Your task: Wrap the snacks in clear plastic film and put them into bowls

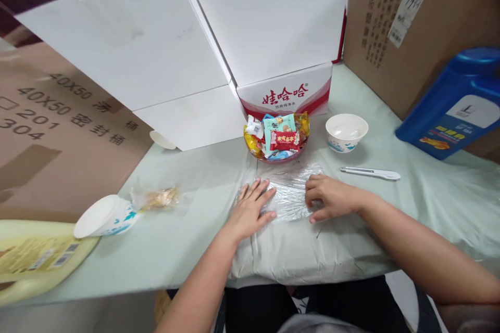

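A sheet of clear plastic wrap [291, 187] lies on the pale green tablecloth [187, 250] in front of me. My left hand [252, 210] rests flat on its left edge, fingers stretched out. My right hand [330, 196] presses on its right edge with the fingers curled down onto the film. Just beyond the wrap stands a small dark-red bowl [278, 156] heaped with wrapped snacks and candies [282, 134].
A white paper bowl [346, 132] and a white utility knife [370, 173] lie at the right. A blue jug [455, 104] leans against a cardboard box [422, 21]. A tipped paper bowl [103, 216], a snack bag [158, 199] and a yellow jug [35, 260] sit left; white cartons [250, 26] stand behind.
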`<state>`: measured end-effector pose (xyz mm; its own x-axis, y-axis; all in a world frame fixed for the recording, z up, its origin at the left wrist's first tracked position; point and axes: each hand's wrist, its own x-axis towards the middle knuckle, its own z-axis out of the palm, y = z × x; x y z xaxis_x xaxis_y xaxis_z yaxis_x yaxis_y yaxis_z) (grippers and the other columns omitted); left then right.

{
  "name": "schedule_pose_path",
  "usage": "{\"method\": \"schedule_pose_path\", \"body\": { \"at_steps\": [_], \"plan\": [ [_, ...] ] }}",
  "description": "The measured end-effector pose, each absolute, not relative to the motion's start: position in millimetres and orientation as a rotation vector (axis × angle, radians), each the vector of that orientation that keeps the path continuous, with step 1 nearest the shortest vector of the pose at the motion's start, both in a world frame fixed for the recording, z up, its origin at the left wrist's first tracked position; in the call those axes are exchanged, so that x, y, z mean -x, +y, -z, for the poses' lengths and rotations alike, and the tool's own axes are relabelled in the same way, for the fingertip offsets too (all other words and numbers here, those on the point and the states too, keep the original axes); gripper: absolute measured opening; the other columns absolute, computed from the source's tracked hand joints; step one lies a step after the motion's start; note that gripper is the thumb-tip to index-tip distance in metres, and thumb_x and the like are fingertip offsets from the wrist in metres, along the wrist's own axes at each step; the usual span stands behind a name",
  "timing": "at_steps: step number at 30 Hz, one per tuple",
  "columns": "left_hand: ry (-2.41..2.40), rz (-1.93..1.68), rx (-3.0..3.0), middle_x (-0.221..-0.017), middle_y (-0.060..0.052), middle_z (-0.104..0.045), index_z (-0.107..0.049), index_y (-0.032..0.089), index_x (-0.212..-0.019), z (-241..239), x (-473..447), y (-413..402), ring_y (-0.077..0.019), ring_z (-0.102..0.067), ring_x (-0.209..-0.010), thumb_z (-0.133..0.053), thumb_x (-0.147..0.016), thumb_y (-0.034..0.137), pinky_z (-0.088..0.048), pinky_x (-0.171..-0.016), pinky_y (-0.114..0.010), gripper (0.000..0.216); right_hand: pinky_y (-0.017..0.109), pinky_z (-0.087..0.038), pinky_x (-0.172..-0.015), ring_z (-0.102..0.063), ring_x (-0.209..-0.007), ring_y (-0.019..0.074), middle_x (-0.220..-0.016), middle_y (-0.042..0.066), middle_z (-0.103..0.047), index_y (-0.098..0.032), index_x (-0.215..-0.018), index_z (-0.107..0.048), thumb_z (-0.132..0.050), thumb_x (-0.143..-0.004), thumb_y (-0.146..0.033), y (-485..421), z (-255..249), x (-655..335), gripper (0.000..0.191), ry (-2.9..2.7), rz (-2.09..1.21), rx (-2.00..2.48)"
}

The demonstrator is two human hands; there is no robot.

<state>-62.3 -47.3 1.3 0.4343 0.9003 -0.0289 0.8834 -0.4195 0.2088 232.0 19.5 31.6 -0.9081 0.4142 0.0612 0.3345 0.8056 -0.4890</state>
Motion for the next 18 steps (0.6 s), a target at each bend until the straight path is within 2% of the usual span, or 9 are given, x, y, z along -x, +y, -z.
{"method": "schedule_pose_path", "body": {
  "at_steps": [2,4,8,11,14,16,18],
  "plan": [
    [1.608,-0.109,-2.467,-0.157,-0.011,-0.031,-0.040,0.027,-0.145,-3.7,69.0,-46.4,-0.0354,-0.018,-0.147,-0.055,-0.088,0.056,-0.016,-0.115,-0.063,0.066,0.033,-0.039,-0.079,-0.054,-0.080,0.0195,-0.074,0.003,-0.062,-0.019,-0.068,-0.068,-0.075,-0.074,-0.051,27.9,-32.3,-245.0,0.033,-2.848,-0.735,0.709],
    [1.655,-0.167,-2.466,-0.155,-0.013,-0.033,-0.043,0.024,-0.143,-8.9,75.4,-47.7,-0.0372,-0.021,-0.146,-0.059,-0.087,0.054,-0.019,-0.114,-0.063,0.066,0.031,-0.039,-0.075,-0.053,-0.077,0.0187,-0.070,0.003,-0.060,-0.019,-0.063,-0.065,-0.076,-0.073,-0.051,34.7,-33.9,-255.6,0.036,-2.810,-0.735,0.767],
    [1.633,-0.411,-2.548,-0.133,-0.014,-0.054,-0.060,0.018,-0.119,-26.9,80.2,-61.1,-0.0333,-0.044,-0.130,-0.065,-0.083,0.042,-0.033,-0.110,-0.055,0.043,0.030,-0.039,-0.073,-0.053,-0.085,0.0206,-0.081,0.005,-0.062,-0.018,-0.078,-0.068,-0.079,-0.070,-0.047,33.8,-35.4,-254.4,0.033,-2.733,-0.793,0.590],
    [1.467,-0.353,-2.555,-0.115,-0.009,-0.060,-0.062,0.020,-0.101,-35.2,80.5,-76.3,-0.0282,-0.053,-0.117,-0.071,-0.077,0.031,-0.045,-0.101,-0.045,0.028,0.031,-0.040,-0.076,-0.052,-0.087,0.0215,-0.084,0.005,-0.063,-0.019,-0.082,-0.068,-0.081,-0.067,-0.035,26.9,-33.7,-244.7,0.026,-2.831,-0.804,0.538],
    [1.423,-0.360,-2.520,-0.113,-0.007,-0.062,-0.059,0.020,-0.089,-30.8,87.1,-88.3,-0.0245,-0.055,-0.116,-0.060,-0.078,0.014,-0.048,-0.098,-0.040,0.013,0.031,-0.039,-0.078,-0.051,-0.083,0.0198,-0.077,0.003,-0.063,-0.019,-0.071,-0.066,-0.073,-0.068,-0.014,23.2,-33.5,-241.9,0.009,-2.880,-0.748,0.627],
    [1.432,-0.457,-2.494,-0.114,-0.007,-0.063,-0.056,0.020,-0.083,-24.2,95.5,-93.1,-0.0229,-0.055,-0.119,-0.050,-0.079,0.007,-0.047,-0.100,-0.038,0.015,0.030,-0.040,-0.078,-0.050,-0.080,0.0184,-0.072,0.002,-0.062,-0.019,-0.065,-0.063,-0.065,-0.067,-0.006,22.5,-36.4,-244.3,0.013,-2.857,-0.754,0.628],
    [1.436,-0.546,-2.430,-0.113,-0.007,-0.064,-0.055,0.020,-0.080,-18.9,104.7,-95.8,-0.0223,-0.055,-0.121,-0.046,-0.081,0.008,-0.047,-0.101,-0.037,0.015,0.029,-0.041,-0.077,-0.052,-0.081,0.0179,-0.072,0.002,-0.063,-0.019,-0.065,-0.061,-0.060,-0.067,-0.005,22.0,-41.6,-248.0,0.014,-2.809,-0.827,0.591]
  ]
}}
